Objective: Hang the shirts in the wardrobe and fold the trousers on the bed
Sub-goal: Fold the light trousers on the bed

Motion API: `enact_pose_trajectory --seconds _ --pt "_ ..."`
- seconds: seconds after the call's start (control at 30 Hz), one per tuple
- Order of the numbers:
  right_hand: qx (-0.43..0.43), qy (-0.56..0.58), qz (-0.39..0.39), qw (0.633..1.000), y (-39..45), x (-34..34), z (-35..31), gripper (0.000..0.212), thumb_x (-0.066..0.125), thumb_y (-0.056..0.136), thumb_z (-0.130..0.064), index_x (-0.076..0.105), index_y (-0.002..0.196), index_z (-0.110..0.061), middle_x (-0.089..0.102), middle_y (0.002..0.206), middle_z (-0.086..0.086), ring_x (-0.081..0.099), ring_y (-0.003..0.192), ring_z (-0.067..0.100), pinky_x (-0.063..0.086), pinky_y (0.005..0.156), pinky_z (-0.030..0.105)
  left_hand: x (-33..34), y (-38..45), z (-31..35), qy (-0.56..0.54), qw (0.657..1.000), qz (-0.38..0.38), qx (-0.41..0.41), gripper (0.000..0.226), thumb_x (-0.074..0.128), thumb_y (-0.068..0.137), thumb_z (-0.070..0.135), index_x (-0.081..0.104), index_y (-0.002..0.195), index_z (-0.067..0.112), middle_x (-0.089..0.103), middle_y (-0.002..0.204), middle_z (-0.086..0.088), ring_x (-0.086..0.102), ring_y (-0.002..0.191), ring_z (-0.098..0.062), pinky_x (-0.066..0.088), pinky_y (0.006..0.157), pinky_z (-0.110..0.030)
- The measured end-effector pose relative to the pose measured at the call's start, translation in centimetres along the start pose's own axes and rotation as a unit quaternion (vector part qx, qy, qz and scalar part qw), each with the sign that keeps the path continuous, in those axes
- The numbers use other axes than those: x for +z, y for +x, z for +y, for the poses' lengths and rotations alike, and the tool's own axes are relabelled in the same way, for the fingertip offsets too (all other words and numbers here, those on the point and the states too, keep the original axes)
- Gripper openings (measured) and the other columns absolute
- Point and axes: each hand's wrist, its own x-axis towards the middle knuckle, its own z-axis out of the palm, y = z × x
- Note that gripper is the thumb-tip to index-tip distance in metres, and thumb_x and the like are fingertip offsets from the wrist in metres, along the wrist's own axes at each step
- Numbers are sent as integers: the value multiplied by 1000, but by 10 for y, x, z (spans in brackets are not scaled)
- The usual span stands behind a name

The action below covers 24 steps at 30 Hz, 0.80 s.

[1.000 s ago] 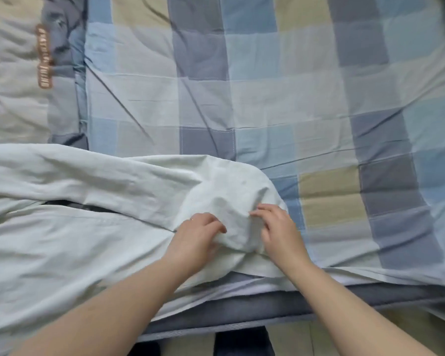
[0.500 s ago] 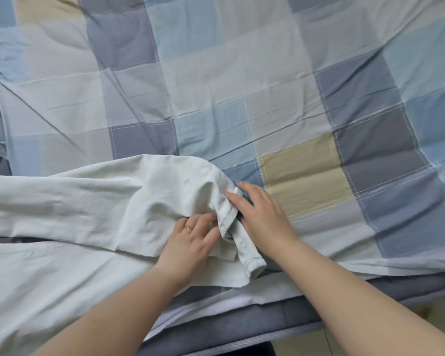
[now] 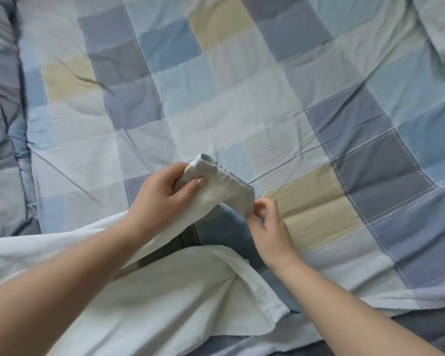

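Observation:
Pale, off-white trousers (image 3: 180, 291) lie spread over the near edge of the bed, trailing off to the left. Their gathered waistband end (image 3: 217, 186) is lifted off the bedcover. My left hand (image 3: 162, 199) grips this raised end from the left, thumb on top of the cloth. My right hand (image 3: 267, 224) pinches the waistband's lower right corner with its fingertips. The lower part of the trousers stays flat on the bed under my forearms.
The bed carries a checked bedcover (image 3: 242, 104) in blue, grey and beige squares, wrinkled in places. A bluish pillow or folded quilt (image 3: 0, 140) with brown lettering sits at the left edge. The mattress's dark grey edge (image 3: 421, 327) shows at the bottom right.
Both hands have raised the trousers' waistband end off the bed; before, it lay flat under them. The view has shifted to show more bed on the right.

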Motion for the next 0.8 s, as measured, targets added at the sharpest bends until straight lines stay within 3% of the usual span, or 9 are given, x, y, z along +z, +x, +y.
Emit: enact_pose_trajectory --seconds 0.07,0.13,0.2,0.3,0.4,0.47,0.53,0.7,0.8 --pt "21 19 -37 999 4 11 -11 33 62 80 -49 42 104 -39 63 106 -15 61 95 6 50 79 31 -12 27 13 24 999 -11 29 14 61 89 29 59 77 23 53 61 15 45 57 1 33 52 -14" --pt "28 -43 -53 997 12 22 -16 23 62 83 -44 48 100 -36 63 99 -14 61 90 6 51 76 29 -21 50 23 54 997 -24 57 20 61 90 25 55 72 29 53 61 21 47 57 3 33 52 -13" --pt "23 -58 -17 998 25 26 -22 7 55 92 -32 56 95 -25 63 89 -13 59 83 6 49 70 22 -28 72 33 97 992 -39 77 28 61 91 26 49 67 32 52 60 21 47 57 3 32 52 -14" --pt "19 -2 66 998 40 15 -30 26 50 94 -23 44 70 -15 51 61 -4 44 59 13 30 50 20 -41 110 42 222 970 -19 101 21 60 91 27 54 72 20 50 66 8 50 67 -17 40 62 -31" --pt "4 20 114 993 45 -6 -32 31 51 90 -19 41 61 -15 58 56 3 46 52 17 33 49 25 -50 151 53 316 947 11 59 22 57 92 28 57 80 10 54 77 -7 53 78 -30 44 69 -38" --pt "17 28 91 995 48 -17 -32 26 49 90 -20 51 66 -13 68 62 -3 62 59 10 44 57 22 -43 172 61 326 945 -31 16 23 55 93 26 59 85 4 62 86 -15 61 82 -33 49 74 -38" --pt "48 28 63 997 56 -25 -28 26 48 92 -21 56 71 -8 69 63 -6 64 65 11 47 64 27 -26 189 68 325 943 -68 -6 20 52 94 23 55 82 7 65 97 -19 64 87 -34 50 76 -36" --pt "69 -6 74 995 79 -37 -16 31 49 90 -30 53 64 -12 51 52 -12 41 49 5 30 47 21 11 220 64 311 948 -60 -23 18 49 95 20 56 86 7 64 106 -24 61 98 -36 36 69 -30" --pt "102 -17 46 994 96 -38 -9 30 50 93 -33 56 69 -16 61 62 -9 56 63 15 46 58 23 29 223 41 232 970 -40 -56 35 54 94 27 54 124 9 53 131 -18 53 114 -32 38 80 -29"
